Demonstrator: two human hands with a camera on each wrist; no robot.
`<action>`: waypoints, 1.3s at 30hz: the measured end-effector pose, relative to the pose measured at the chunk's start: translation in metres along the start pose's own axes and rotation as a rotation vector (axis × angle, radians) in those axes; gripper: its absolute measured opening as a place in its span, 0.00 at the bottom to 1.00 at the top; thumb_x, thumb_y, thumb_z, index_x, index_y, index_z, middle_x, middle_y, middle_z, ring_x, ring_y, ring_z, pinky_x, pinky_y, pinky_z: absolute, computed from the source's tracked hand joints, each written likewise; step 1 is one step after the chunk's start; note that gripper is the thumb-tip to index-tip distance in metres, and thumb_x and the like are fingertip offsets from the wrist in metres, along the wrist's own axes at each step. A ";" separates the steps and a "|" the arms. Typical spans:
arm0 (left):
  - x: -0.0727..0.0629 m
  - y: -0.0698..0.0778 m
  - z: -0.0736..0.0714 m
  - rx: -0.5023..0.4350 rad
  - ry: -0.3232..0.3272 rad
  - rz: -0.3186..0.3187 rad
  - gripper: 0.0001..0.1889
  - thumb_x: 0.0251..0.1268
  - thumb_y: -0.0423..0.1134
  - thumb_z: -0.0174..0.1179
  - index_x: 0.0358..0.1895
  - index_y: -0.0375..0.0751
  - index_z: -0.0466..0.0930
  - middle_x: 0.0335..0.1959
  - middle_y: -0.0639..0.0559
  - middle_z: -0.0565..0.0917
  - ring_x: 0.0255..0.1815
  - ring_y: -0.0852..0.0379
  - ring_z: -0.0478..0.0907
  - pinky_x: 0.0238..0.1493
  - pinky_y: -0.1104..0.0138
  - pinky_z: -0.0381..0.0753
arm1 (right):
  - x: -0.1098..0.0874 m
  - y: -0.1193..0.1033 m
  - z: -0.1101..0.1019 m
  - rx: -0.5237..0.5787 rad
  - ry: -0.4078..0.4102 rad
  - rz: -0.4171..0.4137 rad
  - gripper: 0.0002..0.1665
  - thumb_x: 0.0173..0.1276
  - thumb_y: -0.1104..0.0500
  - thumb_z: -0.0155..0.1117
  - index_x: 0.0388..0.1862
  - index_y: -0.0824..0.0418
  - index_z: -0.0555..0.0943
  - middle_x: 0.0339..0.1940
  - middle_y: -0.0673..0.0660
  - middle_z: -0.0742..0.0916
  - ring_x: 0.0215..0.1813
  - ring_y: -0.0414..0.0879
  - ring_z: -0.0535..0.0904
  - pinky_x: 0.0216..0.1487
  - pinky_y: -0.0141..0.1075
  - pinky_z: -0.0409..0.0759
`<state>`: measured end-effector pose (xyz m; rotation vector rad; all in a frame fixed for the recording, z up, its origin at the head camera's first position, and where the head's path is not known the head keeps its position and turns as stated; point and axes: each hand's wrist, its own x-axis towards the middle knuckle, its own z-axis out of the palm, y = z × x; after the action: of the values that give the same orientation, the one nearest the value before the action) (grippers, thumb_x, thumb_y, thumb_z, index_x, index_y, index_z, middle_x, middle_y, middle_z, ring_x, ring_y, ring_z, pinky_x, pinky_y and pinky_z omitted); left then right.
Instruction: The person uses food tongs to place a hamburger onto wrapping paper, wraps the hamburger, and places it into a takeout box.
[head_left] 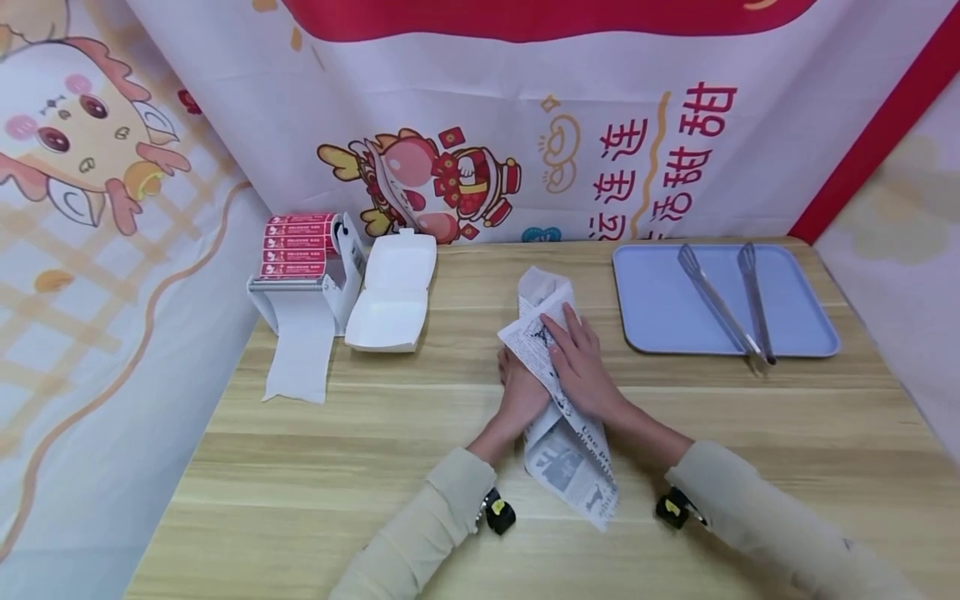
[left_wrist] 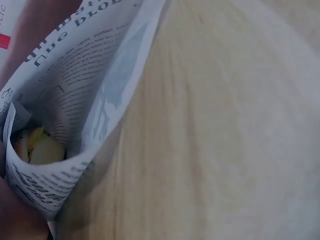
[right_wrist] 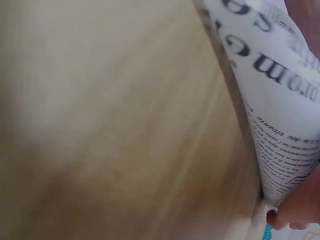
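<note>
A newsprint-patterned food wrapping paper (head_left: 566,467) lies lengthwise on the table, folded into a cone-like roll with its near end loose. Inside it, the left wrist view shows part of a pale food piece (left_wrist: 47,150) with something yellow; its exact kind is hidden. My left hand (head_left: 523,392) holds the roll from the left, most of its fingers covered by a paper flap. From the right, my right hand (head_left: 581,367) rests on top, extended fingers pressing that flap over the left hand.
An open white takeout box (head_left: 390,308) stands at the back left, beside a dispenser (head_left: 345,275) with a roll of red labels (head_left: 296,246). On the right, a blue tray (head_left: 652,308) carries two metal tongs (head_left: 716,296), their handles reaching past its front edge.
</note>
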<state>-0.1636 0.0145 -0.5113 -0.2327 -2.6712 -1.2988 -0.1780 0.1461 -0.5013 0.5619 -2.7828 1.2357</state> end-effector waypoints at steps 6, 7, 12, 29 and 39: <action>0.012 -0.012 -0.005 -0.255 0.016 -0.075 0.27 0.71 0.39 0.54 0.70 0.32 0.68 0.68 0.30 0.69 0.68 0.36 0.63 0.73 0.50 0.58 | 0.003 -0.003 0.002 -0.182 -0.027 0.000 0.31 0.82 0.51 0.38 0.80 0.55 0.57 0.84 0.60 0.50 0.83 0.64 0.37 0.80 0.62 0.42; 0.014 -0.015 -0.008 -0.306 0.009 -0.076 0.27 0.70 0.36 0.55 0.70 0.32 0.68 0.69 0.32 0.70 0.71 0.39 0.64 0.76 0.53 0.58 | 0.003 -0.002 0.002 -0.210 -0.037 0.007 0.31 0.82 0.50 0.37 0.81 0.53 0.56 0.84 0.59 0.49 0.83 0.64 0.36 0.80 0.62 0.43; 0.020 -0.032 -0.028 -0.435 -0.071 -0.136 0.35 0.66 0.25 0.56 0.76 0.30 0.56 0.71 0.32 0.70 0.71 0.40 0.70 0.73 0.52 0.68 | 0.004 -0.005 -0.001 -0.322 -0.065 0.044 0.31 0.82 0.45 0.36 0.81 0.43 0.55 0.85 0.57 0.51 0.83 0.63 0.38 0.71 0.69 0.59; 0.014 -0.018 -0.052 -0.169 -0.331 -0.169 0.28 0.64 0.47 0.61 0.67 0.43 0.73 0.48 0.42 0.86 0.39 0.53 0.83 0.43 0.65 0.83 | 0.009 -0.011 -0.009 -0.475 -0.169 -0.084 0.33 0.82 0.47 0.39 0.82 0.51 0.54 0.84 0.56 0.53 0.84 0.58 0.38 0.71 0.66 0.64; 0.012 -0.023 -0.046 -0.273 -0.254 -0.225 0.30 0.63 0.42 0.64 0.68 0.37 0.69 0.40 0.43 0.84 0.29 0.60 0.76 0.29 0.71 0.76 | 0.009 -0.014 -0.009 -0.441 -0.193 -0.082 0.33 0.82 0.45 0.39 0.82 0.49 0.54 0.84 0.56 0.51 0.84 0.58 0.36 0.70 0.68 0.63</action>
<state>-0.1762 -0.0345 -0.4983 -0.1409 -2.7826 -1.8188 -0.1827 0.1411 -0.4836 0.7762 -3.0122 0.5447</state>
